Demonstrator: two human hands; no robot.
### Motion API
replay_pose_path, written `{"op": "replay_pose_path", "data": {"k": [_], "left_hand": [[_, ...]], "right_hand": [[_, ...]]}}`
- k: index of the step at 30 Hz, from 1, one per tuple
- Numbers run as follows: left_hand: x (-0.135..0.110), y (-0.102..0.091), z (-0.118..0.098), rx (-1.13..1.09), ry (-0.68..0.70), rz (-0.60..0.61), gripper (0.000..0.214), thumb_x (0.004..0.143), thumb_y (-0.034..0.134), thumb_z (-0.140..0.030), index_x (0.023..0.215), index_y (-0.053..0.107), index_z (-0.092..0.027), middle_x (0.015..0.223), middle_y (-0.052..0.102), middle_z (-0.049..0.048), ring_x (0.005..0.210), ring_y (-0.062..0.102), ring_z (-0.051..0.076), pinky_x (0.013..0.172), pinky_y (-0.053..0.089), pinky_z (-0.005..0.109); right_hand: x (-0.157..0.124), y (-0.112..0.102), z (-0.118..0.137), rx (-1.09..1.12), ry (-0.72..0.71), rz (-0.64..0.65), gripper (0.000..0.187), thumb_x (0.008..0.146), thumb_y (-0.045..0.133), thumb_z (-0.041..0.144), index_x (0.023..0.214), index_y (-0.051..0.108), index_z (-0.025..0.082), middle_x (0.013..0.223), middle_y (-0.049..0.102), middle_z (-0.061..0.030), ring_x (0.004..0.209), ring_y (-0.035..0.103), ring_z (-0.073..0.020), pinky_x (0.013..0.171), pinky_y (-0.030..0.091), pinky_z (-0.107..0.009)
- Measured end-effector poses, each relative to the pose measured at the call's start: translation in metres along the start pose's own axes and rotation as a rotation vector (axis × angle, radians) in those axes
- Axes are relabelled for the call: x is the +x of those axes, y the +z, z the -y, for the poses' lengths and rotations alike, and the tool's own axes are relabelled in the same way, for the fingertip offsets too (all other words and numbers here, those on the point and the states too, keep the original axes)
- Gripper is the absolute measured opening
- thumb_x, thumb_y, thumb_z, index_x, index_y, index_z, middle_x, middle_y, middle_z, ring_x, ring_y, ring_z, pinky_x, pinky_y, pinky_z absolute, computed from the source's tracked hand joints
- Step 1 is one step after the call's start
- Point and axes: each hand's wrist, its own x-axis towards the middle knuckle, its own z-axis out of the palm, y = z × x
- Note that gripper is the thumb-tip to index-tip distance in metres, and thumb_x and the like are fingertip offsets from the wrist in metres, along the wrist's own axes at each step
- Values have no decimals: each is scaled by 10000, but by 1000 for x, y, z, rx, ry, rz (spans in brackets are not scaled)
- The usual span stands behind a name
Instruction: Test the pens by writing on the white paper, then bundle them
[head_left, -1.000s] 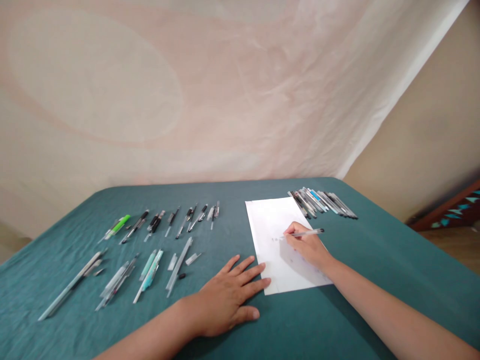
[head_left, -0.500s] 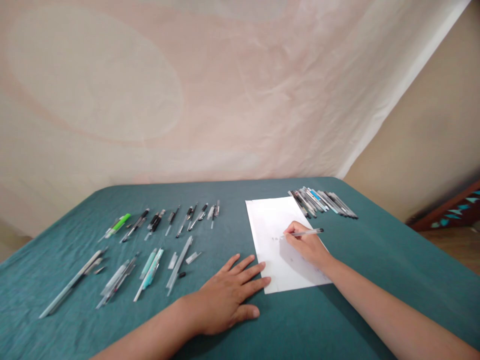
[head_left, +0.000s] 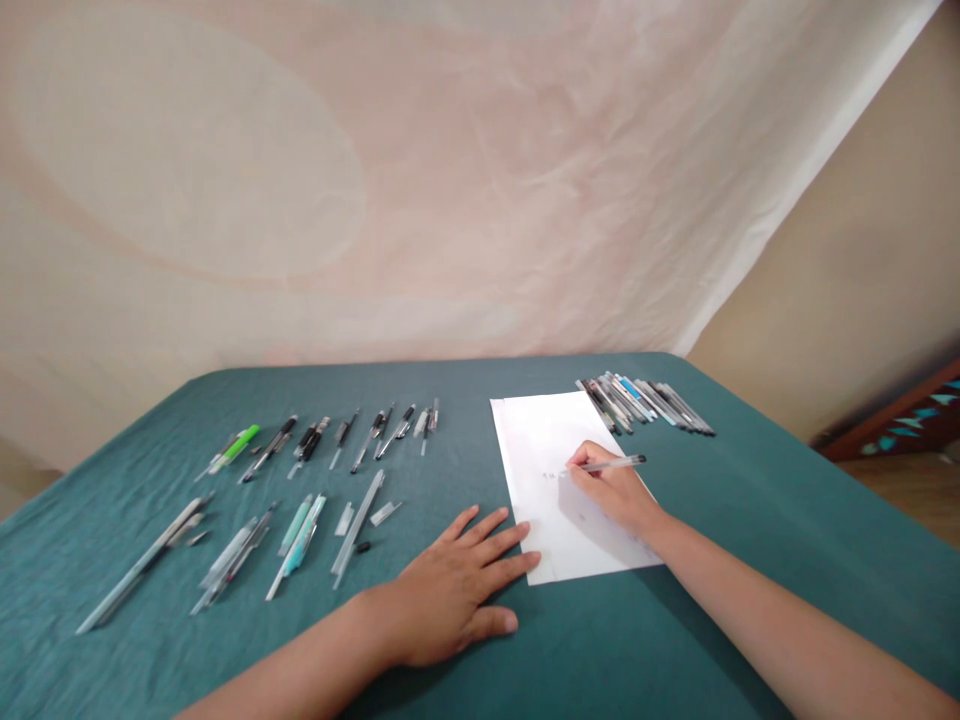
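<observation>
A sheet of white paper (head_left: pixel 541 425) lies on the table, with a few small dark marks near its middle. My right hand (head_left: pixel 611 490) rests on the sheet, its fingers closed round a clear pen (head_left: pixel 619 463) with a dark end. The pen slants low over the paper; its tip is hidden by my fingers, close to the marks. My left hand (head_left: pixel 461 580) lies flat with fingers spread, two fingertips touching the paper's left edge and the rest on the cloth.
A row of pens (head_left: pixel 649 402) lies side by side beyond the paper. To the left are groups of pen parts: a green pen (head_left: pixel 236 448), teal pieces (head_left: pixel 304 535), clear barrels (head_left: pixel 360 525) and a black cap (head_left: pixel 363 547). Green cloth (head_left: pixel 450 380) covers the table.
Almost nothing differs. The whole view has shifted very slightly; both hands, the pen and the paper keep their places.
</observation>
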Motion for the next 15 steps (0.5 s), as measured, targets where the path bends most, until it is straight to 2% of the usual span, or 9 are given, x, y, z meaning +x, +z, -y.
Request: {"op": "replay_pose_path", "data": {"k": [15], "left_hand": [[-1,1,1,-15,19,-40,595,908,320,-550,1445,216,-316,1518,193,31,1397,106,269,1129,44,476]], "right_hand": [[1,-2,3,13,7,-12,106,789,511,277,729,549,199,666,560,4,621,491,-154,581,364,-276]]}}
